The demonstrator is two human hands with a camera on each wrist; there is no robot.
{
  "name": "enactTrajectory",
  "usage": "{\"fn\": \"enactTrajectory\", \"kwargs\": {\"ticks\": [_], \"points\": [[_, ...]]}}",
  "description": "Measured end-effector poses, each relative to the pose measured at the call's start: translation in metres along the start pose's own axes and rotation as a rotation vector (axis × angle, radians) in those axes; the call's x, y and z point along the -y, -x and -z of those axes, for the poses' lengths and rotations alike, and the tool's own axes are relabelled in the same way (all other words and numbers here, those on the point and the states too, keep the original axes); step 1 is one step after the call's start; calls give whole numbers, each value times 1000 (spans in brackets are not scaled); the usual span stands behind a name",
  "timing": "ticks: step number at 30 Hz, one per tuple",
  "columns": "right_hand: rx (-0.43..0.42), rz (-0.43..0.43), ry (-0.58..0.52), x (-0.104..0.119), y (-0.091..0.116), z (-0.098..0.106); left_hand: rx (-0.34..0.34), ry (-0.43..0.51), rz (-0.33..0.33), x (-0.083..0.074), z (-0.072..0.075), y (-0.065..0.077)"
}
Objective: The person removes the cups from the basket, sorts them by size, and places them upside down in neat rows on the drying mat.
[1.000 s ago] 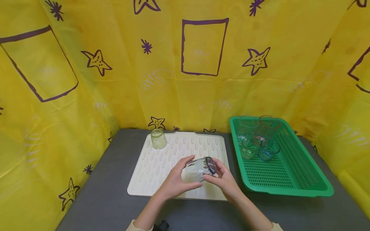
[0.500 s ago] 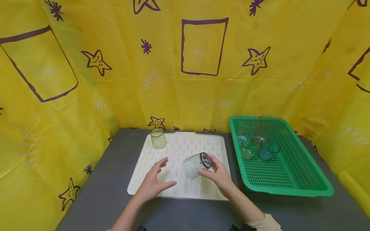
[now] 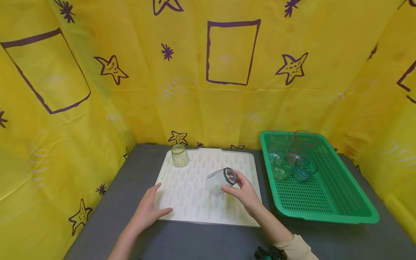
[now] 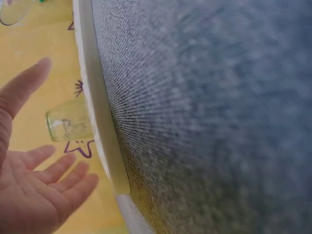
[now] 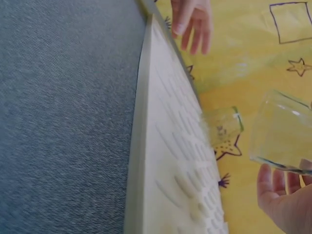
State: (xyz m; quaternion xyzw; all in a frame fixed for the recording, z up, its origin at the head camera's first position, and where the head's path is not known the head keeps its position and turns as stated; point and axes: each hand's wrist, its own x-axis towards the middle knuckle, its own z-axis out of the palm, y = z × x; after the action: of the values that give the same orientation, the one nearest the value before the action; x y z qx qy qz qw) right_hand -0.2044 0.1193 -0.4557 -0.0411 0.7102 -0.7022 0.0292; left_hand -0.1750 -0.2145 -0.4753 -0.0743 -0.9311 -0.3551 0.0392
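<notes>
Right-hand grip [image 3: 243, 192] alone grasps the tilted glass [image 3: 216, 181] above the white mat [image 3: 191, 200], nearer its right edge, leaving me one-handed now that my left hand [image 3: 148, 210] has withdrawn, holding nothing, to the near-left corner.

Drinking glass [image 3: 215, 183]: clear, faint grey-blue cast, see-through. Gripped by right hand [image 3: 244, 192], thumb on near side, fingers round far side, close by the dark-ringed end. Tilted; ringed end raised, facing the right fingers. Paler end slopes down leftward, beyond the fingertips. Well apart from left hand's [image 3: 147, 210] fingers.
</notes>
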Motion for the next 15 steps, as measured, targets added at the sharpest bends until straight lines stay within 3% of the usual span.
{"fn": "enactTrajectory", "kwargs": {"ticks": [15], "points": [[-68,-25,154,1,-38,-13,56,-56,8,10,9,11]]}}
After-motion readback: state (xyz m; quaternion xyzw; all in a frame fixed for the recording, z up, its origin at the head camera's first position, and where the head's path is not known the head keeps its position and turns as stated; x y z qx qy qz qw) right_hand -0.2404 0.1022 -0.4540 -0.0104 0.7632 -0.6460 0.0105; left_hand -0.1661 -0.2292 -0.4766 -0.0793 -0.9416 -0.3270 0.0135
